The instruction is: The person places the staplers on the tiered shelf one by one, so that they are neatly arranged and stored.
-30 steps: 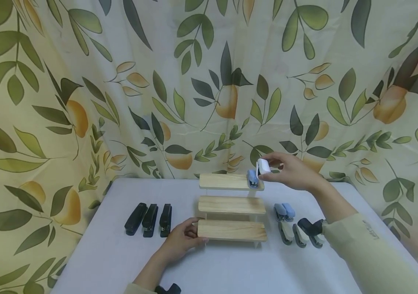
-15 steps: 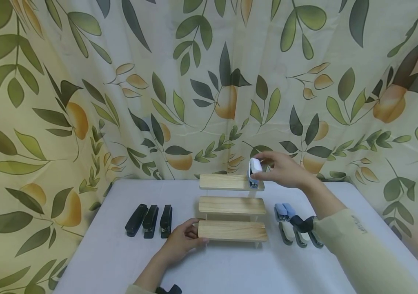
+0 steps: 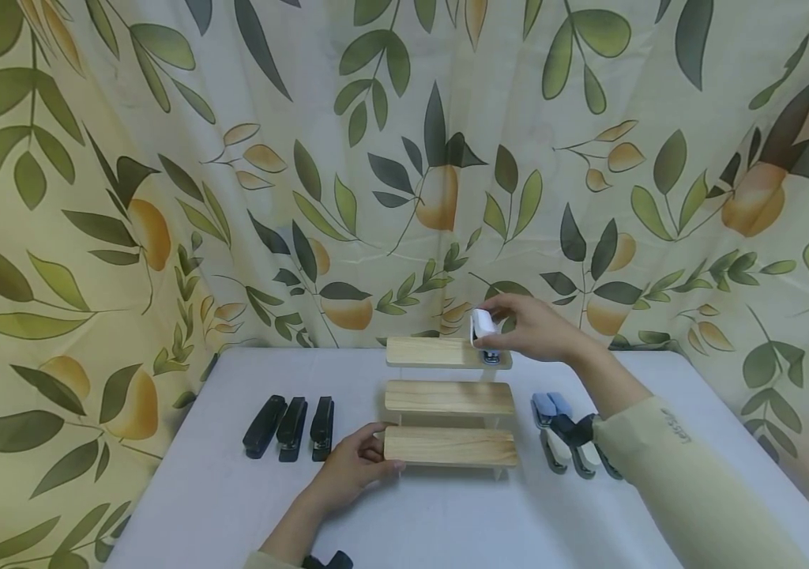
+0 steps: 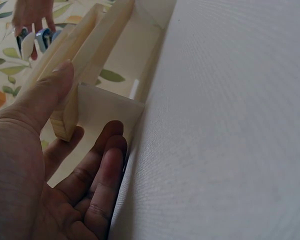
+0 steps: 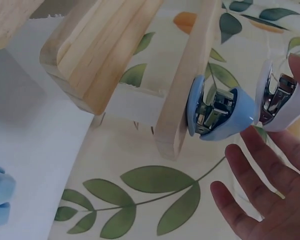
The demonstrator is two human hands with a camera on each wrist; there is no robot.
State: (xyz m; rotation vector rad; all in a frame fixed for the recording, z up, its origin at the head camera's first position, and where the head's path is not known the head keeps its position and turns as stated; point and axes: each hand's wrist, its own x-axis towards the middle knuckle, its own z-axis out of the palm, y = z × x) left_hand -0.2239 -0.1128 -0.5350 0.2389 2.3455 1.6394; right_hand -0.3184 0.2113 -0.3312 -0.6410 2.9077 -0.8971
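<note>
A white stapler [image 3: 483, 325] is pinched between the thumb and fingers of my right hand [image 3: 528, 325], above the right end of the top wooden shelf [image 3: 429, 352]. On that end sits a blue stapler [image 5: 222, 115], partly covered by the white one in the head view. The right wrist view shows the white stapler beside the blue one, clear of the shelf. My left hand [image 3: 353, 468] grips the left end of the bottom wooden shelf [image 3: 450, 446], its thumb [image 4: 60, 82] on the wood and a finger curled under the edge.
The middle shelf [image 3: 447, 397] stands between the other two. Several black staplers [image 3: 291, 427] lie in a row on the table [image 3: 404, 529] to the left. On the right are blue staplers [image 3: 551, 406] and white staplers [image 3: 557, 450], partly behind my right wrist. A patterned curtain [image 3: 404, 197] hangs behind.
My right hand has carried the white stapler leftward, from right of the blue stapler to above and slightly left of it. My left hand stays on the bottom shelf.
</note>
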